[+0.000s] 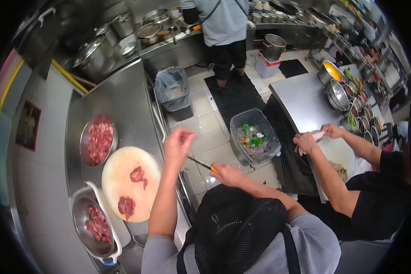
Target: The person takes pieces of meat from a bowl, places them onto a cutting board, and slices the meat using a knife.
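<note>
My right hand [228,176] is closed round the yellow handle of a knife [200,162]. Its narrow dark blade, seen nearly edge-on, points left toward my other arm. My left hand [178,142] is raised past the counter edge, fingers curled together; whatever may be between them is hidden. Left of my forearm lies a round white cutting board [144,201] bearing raw meat pieces [126,207]. Beyond it, a steel bowl [84,150] holds cut meat [100,140]. Nearer, another steel bowl [81,212] with meat strips [97,223] sits inside a white tub [118,228].
Below my hands' right stands a lined bin [260,153] with scraps. Another bin [180,107] is beside the counter [123,102]. On the right, a co-worker's hands [308,142] hold pale food near a white bowl [349,155]. Another person [223,27] stands ahead.
</note>
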Demonstrator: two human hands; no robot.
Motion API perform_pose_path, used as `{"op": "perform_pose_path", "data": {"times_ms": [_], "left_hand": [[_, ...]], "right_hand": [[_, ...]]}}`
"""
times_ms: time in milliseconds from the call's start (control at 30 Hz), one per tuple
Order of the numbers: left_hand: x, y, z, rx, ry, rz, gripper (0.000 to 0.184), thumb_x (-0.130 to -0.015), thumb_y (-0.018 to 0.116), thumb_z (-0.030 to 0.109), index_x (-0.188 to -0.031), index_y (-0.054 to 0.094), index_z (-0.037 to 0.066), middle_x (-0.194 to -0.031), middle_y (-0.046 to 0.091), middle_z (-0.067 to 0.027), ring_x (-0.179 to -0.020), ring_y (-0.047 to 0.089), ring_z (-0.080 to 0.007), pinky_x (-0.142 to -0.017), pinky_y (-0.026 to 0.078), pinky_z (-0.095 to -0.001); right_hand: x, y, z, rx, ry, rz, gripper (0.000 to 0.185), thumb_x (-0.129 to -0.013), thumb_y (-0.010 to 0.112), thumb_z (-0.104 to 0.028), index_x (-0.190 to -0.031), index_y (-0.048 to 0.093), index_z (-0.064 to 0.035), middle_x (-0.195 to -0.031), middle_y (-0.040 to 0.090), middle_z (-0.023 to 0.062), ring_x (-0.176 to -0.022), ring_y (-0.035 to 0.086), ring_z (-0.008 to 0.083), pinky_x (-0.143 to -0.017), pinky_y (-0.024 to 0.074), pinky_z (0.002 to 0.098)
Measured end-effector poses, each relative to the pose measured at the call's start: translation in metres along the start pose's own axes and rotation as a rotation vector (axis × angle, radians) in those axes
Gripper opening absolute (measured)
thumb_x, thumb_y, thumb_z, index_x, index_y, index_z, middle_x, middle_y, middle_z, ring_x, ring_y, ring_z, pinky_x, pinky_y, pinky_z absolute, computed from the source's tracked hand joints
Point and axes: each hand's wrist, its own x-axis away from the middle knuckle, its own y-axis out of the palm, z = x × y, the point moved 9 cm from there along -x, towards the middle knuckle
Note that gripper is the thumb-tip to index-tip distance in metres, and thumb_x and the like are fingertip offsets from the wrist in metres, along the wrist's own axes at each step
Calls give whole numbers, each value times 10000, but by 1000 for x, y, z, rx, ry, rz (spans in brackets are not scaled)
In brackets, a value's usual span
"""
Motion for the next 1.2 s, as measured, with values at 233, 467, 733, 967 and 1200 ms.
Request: {"op": "perform_pose_path", "data": {"times_ms": [233,467,733,967,1200], "left_hand": [[-43,255,21,-110,140,-587,246,-953,826,225,-1099,736,49,-919,752,-107,-789,710,-238,-751,574,-356],[-49,271,28,-129,203,-654,363,-991,767,197,-1326,723,65,-1222,751,-163,-990,756,-292,-893,602,-383],[15,-20,-29,-182,-48,-14,277,-989,765,89,-1261,737,40,-1153,720,-134,-954,729,-231,-849,597,-331],[213,-203,-125,-437,-422,376,373,-995,748,111,-1329,667,-34,-1268,688,-168,-1105,672,-271,-895,566,-371],[185,-182,-104,-623,-147,396,565,-1004,740,124,-1516,535,0,-1373,607,-234,-1307,559,-402,-1113,447,-488]], "right_hand": [[25,14,39,-122,120,-48,398,-1083,608,-441,-1278,583,-95,-951,755,291,-934,728,538,-815,569,639],[33,-12,80,-144,169,13,398,-1084,599,-450,-1285,583,-106,-981,763,278,-967,732,521,-833,571,633],[22,-23,94,-30,142,-54,403,-1082,599,-468,-1277,579,-117,-1028,762,258,-998,726,510,-832,572,631],[17,-3,81,17,143,-197,413,-1095,572,-480,-1280,575,-112,-1042,756,267,-1006,721,509,-862,566,618],[-14,-2,5,36,27,-213,404,-1107,553,-481,-1300,557,-126,-1017,757,242,-996,722,499,-860,557,615]]}}
